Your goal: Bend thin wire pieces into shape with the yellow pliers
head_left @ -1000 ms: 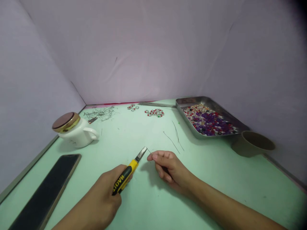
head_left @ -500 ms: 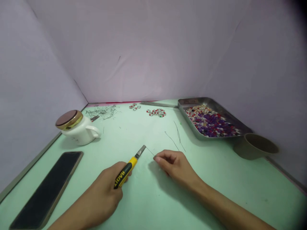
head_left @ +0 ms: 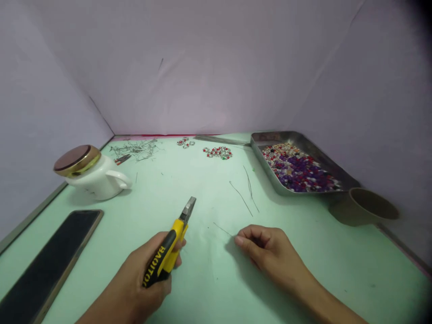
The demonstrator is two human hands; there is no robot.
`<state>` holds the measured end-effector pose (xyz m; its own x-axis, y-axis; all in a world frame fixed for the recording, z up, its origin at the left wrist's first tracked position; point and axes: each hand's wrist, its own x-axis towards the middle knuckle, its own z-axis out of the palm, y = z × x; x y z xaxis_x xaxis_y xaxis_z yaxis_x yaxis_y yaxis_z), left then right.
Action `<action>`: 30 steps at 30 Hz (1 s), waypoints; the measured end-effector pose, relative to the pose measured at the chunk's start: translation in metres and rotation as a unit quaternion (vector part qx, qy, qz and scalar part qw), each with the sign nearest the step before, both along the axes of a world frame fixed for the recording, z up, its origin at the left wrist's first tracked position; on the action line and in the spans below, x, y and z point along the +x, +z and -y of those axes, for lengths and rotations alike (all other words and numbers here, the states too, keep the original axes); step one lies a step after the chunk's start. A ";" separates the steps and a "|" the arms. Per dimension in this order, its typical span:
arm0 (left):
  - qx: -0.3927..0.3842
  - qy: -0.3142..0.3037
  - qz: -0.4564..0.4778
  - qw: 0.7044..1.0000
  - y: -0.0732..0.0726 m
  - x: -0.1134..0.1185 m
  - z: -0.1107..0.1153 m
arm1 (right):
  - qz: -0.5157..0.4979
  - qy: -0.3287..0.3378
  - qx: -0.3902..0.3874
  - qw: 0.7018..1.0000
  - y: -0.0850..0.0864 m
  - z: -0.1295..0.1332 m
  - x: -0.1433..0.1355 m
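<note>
My left hand [head_left: 148,274] is wrapped round yellow and black pliers [head_left: 168,247], whose metal jaws point up and away. Between thumb and forefinger, my right hand [head_left: 266,252] pinches a thin wire [head_left: 222,229]; its free end points left toward the pliers without touching them. Beyond my right hand, a few loose wires [head_left: 241,198] lie on the pale green table [head_left: 189,292].
A dark phone [head_left: 50,265] and a lidded white mug [head_left: 101,180] stand left. Wire scraps [head_left: 135,149], beaded rings [head_left: 218,153] and long wires [head_left: 222,141] lie at the back. A metal tray [head_left: 303,194] of beads and a brown cup [head_left: 351,211] are right.
The wire's end has come away from the pliers' jaws. My right hand has moved right and nearer to me, while the pliers have moved left, with their handles spread wider.
</note>
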<state>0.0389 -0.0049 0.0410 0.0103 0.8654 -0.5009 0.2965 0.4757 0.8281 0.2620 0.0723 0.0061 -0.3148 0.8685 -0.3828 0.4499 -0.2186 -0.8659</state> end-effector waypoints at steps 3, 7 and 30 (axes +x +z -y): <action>0.025 0.009 -0.057 0.998 -0.003 0.002 0.004 | 0.081 0.010 0.169 0.982 -0.002 0.002 0.002; 0.124 -0.021 -0.194 0.973 -0.007 0.005 0.010 | 0.132 0.061 0.296 0.944 -0.011 0.004 0.003; 0.296 -0.112 -0.380 0.869 -0.032 0.004 0.020 | 0.212 0.148 0.293 0.920 -0.012 0.001 0.001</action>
<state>0.0425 -0.0249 0.0093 0.0724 0.9927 0.0961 0.8955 -0.1072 0.4320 0.2630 0.0717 -0.0058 -0.5007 0.8654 -0.0185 0.7397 0.4167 -0.5284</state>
